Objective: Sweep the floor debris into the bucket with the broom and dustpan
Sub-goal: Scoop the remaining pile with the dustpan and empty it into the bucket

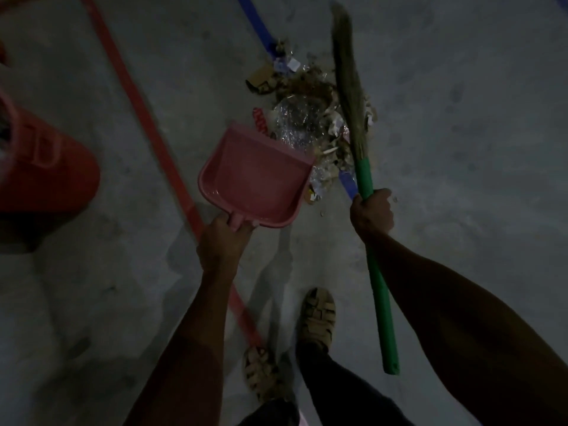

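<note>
A red floor line [144, 118] and a blue floor line [256, 29] cross grey concrete; 2 sandals [318, 315].

I'm seeing a pink dustpan [255, 176], a broom [349, 78] with dull olive-brown bristles and a bright green handle, and a red bucket [46, 167] at the left. Grey floor [461, 149], crossed by a red stripe [144, 118] and a blue stripe [258, 29]. Debris [307, 118]: brown, white, clear glinting bits. Tan strapped sandals [318, 318].

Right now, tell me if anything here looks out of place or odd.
Only the debris pile itself: crumpled plastic, cardboard and dry bits strewn across the blue floor line. The dustpan is empty at its edge, and the broom lies along its far side. The red bucket looks tilted, partly out of frame.
</note>
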Available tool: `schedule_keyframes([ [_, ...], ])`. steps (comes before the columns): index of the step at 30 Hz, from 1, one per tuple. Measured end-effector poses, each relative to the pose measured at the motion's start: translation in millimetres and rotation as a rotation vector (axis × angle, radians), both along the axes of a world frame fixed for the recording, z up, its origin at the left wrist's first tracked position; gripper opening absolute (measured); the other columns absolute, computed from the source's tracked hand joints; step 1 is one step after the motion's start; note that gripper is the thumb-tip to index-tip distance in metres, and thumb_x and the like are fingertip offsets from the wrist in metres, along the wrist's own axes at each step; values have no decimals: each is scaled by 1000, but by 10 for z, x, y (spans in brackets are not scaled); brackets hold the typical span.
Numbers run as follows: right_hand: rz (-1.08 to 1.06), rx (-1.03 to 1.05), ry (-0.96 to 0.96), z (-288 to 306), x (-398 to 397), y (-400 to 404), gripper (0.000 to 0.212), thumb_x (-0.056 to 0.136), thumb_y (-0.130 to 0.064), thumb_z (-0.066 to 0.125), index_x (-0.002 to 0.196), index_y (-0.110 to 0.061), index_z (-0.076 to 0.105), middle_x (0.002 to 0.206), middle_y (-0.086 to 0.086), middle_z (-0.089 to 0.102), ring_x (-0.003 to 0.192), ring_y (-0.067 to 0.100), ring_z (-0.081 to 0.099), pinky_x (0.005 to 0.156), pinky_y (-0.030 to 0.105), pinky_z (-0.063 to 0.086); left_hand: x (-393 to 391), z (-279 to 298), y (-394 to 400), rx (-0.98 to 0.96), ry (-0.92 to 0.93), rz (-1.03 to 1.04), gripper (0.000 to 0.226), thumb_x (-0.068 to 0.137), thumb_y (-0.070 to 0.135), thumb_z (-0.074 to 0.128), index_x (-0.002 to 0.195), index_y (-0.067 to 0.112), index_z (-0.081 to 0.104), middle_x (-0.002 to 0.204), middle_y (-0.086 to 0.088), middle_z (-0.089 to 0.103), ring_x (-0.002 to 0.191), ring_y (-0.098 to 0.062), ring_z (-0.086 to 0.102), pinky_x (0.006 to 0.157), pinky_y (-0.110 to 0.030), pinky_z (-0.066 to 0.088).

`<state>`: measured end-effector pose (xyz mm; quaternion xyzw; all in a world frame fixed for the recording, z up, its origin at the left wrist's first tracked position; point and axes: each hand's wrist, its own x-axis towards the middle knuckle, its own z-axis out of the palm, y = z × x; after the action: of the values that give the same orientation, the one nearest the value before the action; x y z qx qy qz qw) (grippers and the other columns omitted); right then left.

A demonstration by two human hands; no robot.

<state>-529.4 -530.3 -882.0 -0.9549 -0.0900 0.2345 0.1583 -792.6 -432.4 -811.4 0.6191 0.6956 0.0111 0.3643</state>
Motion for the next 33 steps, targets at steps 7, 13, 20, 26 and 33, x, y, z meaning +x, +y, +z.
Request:
schedule_keyframes([
  [7, -68, 97, -52, -745, 207, 244, 36, 95, -32, 55, 122, -12, 42, 114, 13, 63, 98, 38, 65, 80, 42, 48, -189, -847, -22, -154, 37, -112, 53, 78, 51, 78, 111, 11, 66, 101, -8, 70, 79, -21, 63, 70, -28, 47],
  [13, -66, 102, -120, -1392, 344, 389, 40, 95, -26, 58, 128, -10, 43, 120, 15, 57, 105, 40, 62, 80, 42, 45, -579, -1584, 119, -187, 180, -258, 68, 74, 73, 65, 124, 27, 59, 126, -11, 61, 110, -34, 60, 90, -41, 48],
  [20, -74, 78, -194, -1982, 326, 682, 55, 98, -12, 53, 148, -9, 32, 128, 19, 53, 110, 45, 59, 86, 49, 47, -567, -2341, 425, -85, 85, -315, 55, 80, 52, 74, 123, 20, 64, 121, -7, 66, 101, -23, 62, 76, -27, 40],
  [26, -74, 135, -185, -2446, 225, 951, 42, 100, -15, 50, 139, -2, 40, 130, 20, 52, 111, 42, 60, 84, 46, 48, -432, -2850, 820, 13, 132, -377, 64, 69, 74, 67, 89, 12, 70, 84, -8, 70, 79, -22, 67, 61, -30, 45],
  [33, 11, 316, -190, -2598, 591, 855, 34, 100, -27, 55, 124, -4, 55, 120, 20, 62, 111, 39, 61, 86, 41, 48, -310, -3200, 1111, 163, 207, -481, 70, 70, 83, 52, 99, 22, 66, 96, -11, 70, 85, -30, 67, 73, -36, 52],
])
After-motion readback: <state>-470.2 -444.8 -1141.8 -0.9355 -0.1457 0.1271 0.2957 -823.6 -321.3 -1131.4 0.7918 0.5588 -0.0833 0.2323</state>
